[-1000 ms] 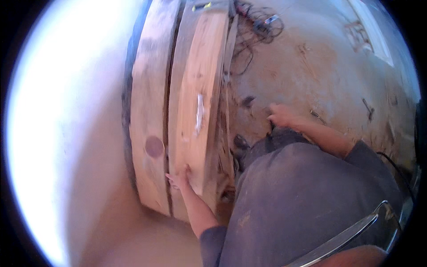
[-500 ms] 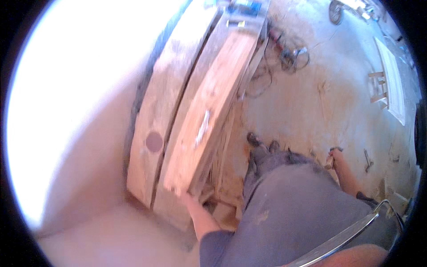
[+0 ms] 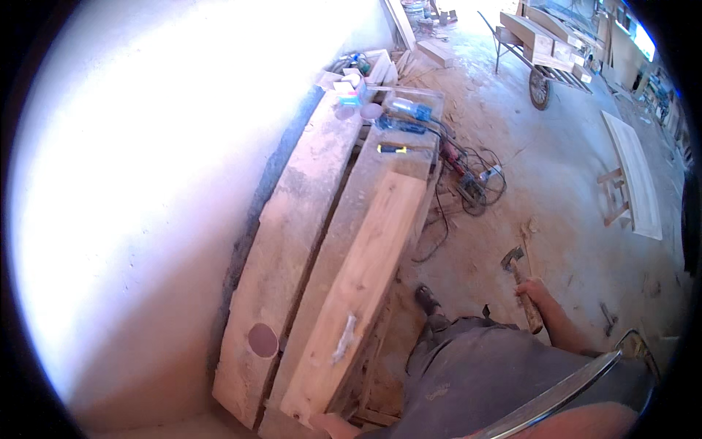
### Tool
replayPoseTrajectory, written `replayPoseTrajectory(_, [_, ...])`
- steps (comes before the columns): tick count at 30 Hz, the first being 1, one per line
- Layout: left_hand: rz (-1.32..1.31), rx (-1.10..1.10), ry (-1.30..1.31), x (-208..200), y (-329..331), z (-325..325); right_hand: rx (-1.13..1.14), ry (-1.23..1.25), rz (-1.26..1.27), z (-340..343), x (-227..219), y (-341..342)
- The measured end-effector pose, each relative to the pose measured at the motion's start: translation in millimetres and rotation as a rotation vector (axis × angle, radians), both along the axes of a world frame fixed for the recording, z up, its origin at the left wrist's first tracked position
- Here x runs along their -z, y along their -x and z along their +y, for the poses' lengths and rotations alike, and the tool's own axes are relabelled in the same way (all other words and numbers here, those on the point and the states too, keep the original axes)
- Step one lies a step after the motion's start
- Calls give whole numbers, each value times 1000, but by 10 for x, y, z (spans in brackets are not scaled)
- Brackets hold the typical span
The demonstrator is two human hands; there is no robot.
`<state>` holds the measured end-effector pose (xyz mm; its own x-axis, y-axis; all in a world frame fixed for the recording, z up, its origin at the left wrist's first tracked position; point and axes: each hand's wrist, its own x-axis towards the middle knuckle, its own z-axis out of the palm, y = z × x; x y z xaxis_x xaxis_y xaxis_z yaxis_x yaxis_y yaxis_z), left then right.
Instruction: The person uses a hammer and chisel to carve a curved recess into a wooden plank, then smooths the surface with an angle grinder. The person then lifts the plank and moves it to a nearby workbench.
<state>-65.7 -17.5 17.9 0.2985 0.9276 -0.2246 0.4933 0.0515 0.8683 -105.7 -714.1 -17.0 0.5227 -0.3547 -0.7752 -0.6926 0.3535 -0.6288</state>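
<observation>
A pale wooden beam (image 3: 358, 293) lies lengthwise on the wide workbench planks (image 3: 322, 241), with a whitish patch (image 3: 344, 340) on its top face. At the beam's near end, my left hand (image 3: 335, 424) touches its corner; the lower picture edge cuts the hand off and its fingers are hidden. Out to the right, my right hand (image 3: 535, 291) is closed round the wooden handle of a hammer (image 3: 530, 314). The dark hammer head points away from me, above the floor. A round brown sanding disc (image 3: 263, 340) lies on the left plank.
At the bench's far end are a blue power tool (image 3: 409, 110), a screwdriver (image 3: 393, 148) and a small box (image 3: 351, 89). Tangled cables (image 3: 475, 183) lie on the floor to the right. Farther off stand a loaded cart (image 3: 537, 51) and a white panel (image 3: 635, 175) on a wooden support.
The view has tipped upward, bringing the bench's far end and the cart into sight. My right hand has come forward, with the hammer now plainly visible. My left hand stays at the beam's near end.
</observation>
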Motion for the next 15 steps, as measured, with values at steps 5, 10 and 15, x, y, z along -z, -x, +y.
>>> replayPoseTrajectory(5, [468,64,-167,-47,-386,-191,-200,469,-14,-191,-149,-1205])
replayPoseTrajectory(10, [956,195,-212,-236,-379,-263,-371,323,-230,-255,-741,-2490])
replayPoseTrajectory(15, [1365,319,-122,-468,-444,-441,-616,140,-375,27,-1255,-4171])
